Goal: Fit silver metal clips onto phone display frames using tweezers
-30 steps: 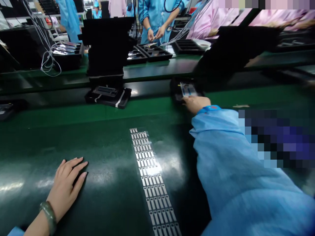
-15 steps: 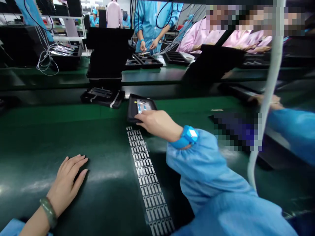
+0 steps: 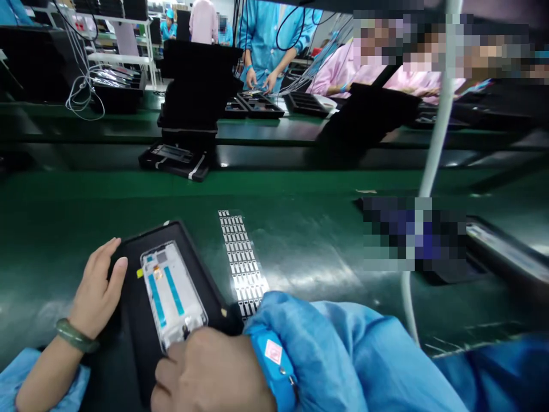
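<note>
A black tray [image 3: 134,326] lies tilted on the green work surface in front of me. In it rests a silver phone frame [image 3: 189,303] with two blue strips and a small yellow tab. My right hand [image 3: 210,372], a blue strap at its wrist, is closed at the tray's near end and covers the lower end of the frame; its fingertips are hidden. My left hand [image 3: 96,286], with a green bangle, is open beside the tray's left edge. Whether it touches the tray I cannot tell.
A strip sheet of small silver pieces [image 3: 237,246] lies right of the tray. Farther right are a pixelated dark item [image 3: 394,234], a white pole [image 3: 435,149] and a blurred tray [image 3: 510,252]. Another black tray [image 3: 175,160] sits beyond, with co-workers at the far bench.
My right hand has drawn the black tray from the far belt toward me and left, beside my left hand. The co-worker's hand and sleeve at the right have left the view.
</note>
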A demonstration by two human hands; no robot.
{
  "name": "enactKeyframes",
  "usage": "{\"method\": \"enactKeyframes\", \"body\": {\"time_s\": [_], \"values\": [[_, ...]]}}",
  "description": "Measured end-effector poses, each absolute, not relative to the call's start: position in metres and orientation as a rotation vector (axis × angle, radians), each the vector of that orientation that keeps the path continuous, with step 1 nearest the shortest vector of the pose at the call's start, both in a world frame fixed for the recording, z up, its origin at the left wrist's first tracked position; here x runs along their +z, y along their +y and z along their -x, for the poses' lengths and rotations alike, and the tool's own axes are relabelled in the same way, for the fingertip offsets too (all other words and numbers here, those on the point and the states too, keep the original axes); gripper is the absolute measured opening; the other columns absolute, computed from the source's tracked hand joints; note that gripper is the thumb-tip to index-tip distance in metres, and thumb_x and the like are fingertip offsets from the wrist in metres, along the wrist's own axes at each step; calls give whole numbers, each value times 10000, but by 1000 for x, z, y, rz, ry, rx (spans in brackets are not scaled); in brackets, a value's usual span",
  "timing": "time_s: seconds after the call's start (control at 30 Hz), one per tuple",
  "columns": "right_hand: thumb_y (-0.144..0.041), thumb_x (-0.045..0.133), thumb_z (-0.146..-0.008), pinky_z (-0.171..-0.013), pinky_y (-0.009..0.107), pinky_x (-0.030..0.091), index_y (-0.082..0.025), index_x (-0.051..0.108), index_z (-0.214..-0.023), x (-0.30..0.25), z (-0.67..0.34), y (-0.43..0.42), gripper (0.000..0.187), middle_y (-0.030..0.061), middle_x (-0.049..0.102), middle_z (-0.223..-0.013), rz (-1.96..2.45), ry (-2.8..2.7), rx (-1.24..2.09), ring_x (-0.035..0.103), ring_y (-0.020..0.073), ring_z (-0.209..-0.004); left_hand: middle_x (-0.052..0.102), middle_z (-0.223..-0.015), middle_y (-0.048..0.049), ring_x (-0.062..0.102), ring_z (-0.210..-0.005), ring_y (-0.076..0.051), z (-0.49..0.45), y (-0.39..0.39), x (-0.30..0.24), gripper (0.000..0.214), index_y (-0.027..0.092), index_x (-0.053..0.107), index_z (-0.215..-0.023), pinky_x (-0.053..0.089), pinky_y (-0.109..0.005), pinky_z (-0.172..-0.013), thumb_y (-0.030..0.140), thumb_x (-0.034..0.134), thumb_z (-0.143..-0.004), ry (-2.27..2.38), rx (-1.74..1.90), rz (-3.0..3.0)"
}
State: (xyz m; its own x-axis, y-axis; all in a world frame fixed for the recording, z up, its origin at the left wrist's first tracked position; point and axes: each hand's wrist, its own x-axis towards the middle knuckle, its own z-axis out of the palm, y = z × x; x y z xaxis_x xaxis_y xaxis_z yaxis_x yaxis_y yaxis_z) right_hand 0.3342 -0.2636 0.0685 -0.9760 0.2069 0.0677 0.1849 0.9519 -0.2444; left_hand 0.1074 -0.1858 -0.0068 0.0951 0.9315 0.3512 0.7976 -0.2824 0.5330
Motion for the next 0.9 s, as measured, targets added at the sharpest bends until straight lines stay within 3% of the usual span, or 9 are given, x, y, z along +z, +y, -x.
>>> {"method": "enactKeyframes", "body": {"time_s": [0.13, 0.27, 0.33, 0.4, 0.43, 0.53, 0.6, 0.73, 0.9], "values": [[-258, 588, -814, -508, 247, 416, -159, 642, -824, 63, -341, -252, 113, 7, 618, -768, 389, -2820, 658, 562, 135, -685, 467, -1284, -176, 416, -1236, -290, -110, -186, -10, 597, 101, 376, -1310, 334, -488, -1051, 506, 337, -874, 1785, 876, -2117], [-276, 459, -881, -706, 245, 479, -161, 638, -792, 62, -387, -177, 230, 31, 655, -853, 978, -1938, 873, 607, 124, -784, 478, -1274, -175, 429, -1225, -281, -110, -184, -12, 571, 96, 383, -1305, 343, -482, -1046, 485, 317, -891, 1769, 851, -2144], [-355, 374, -927, -601, 228, 480, -158, 621, -699, 52, -418, -136, 389, 20, 625, -702, 1240, -1491, 918, 571, 97, -614, 495, -1250, -170, 449, -1206, -272, -111, -182, -11, 541, 100, 402, -1290, 361, -475, -1033, 465, 308, -902, 1743, 853, -2198], [-412, 384, -926, -470, 200, 462, -165, 565, -728, 38, -445, -106, 365, -6, 591, -669, 1300, -1030, 955, 501, 62, -469, 494, -1254, -162, 433, -1224, -266, -117, -178, -6, 516, 114, 426, -1272, 348, -471, -1044, 458, 314, -904, 1717, 858, -2248], [-411, 404, -923, -482, 193, 487, -169, 544, -755, 30, -455, -97, 325, -8, 594, -690, 1281, -911, 994, 529, 60, -492, 488, -1271, -153, 412, -1246, -261, -123, -177, -3, 501, 128, 437, -1265, 324, -472, -1061, 455, 325, -903, 1698, 853, -2277], [-349, 572, -854, -560, 204, 558, -171, 503, -773, 9, -467, -85, 208, -19, 584, -673, 1286, -840, 1062, 605, 76, -562, 458, -1341, -116, 328, -1317, -252, -155, -176, 13, 436, 174, 458, -1253, 204, -513, -1109, 421, 358, -908, 1534, 737, -2515], [-303, 662, -790, -517, 210, 568, -170, 491, -769, -1, -466, -83, 218, -32, 570, -619, 1323, -845, 1069, 604, 85, -519, 428, -1389, -92, 266, -1352, -260, -185, -178, 23, 418, 197, 454, -1269, 141, -554, -1111, 403, 351, -920, 1297, 550, -2741], [-267, 692, -758, -387, 181, 527, -164, 500, -773, -13, -461, -78, 218, -46, 560, -552, 1393, -849, 1034, 582, 88, -434, 323, -1463, -110, 244, -1363, -280, -243, -183, 28, 519, 179, 381, -1344, 192, -572, -1087, 472, 324, -919, 868, 176, -2789], [-225, 707, -738, -360, 140, 495, -152, 521, -744, -17, -457, -71, 201, -49, 559, -492, 1429, -840, 1045, 580, 84, -411, 459, -1373, -121, 377, -1295, -275, -269, -185, 15, 495, 180, 492, -1253, 161, -592, -1085, 501, 379, -894, 761, 124, -2758]]}}
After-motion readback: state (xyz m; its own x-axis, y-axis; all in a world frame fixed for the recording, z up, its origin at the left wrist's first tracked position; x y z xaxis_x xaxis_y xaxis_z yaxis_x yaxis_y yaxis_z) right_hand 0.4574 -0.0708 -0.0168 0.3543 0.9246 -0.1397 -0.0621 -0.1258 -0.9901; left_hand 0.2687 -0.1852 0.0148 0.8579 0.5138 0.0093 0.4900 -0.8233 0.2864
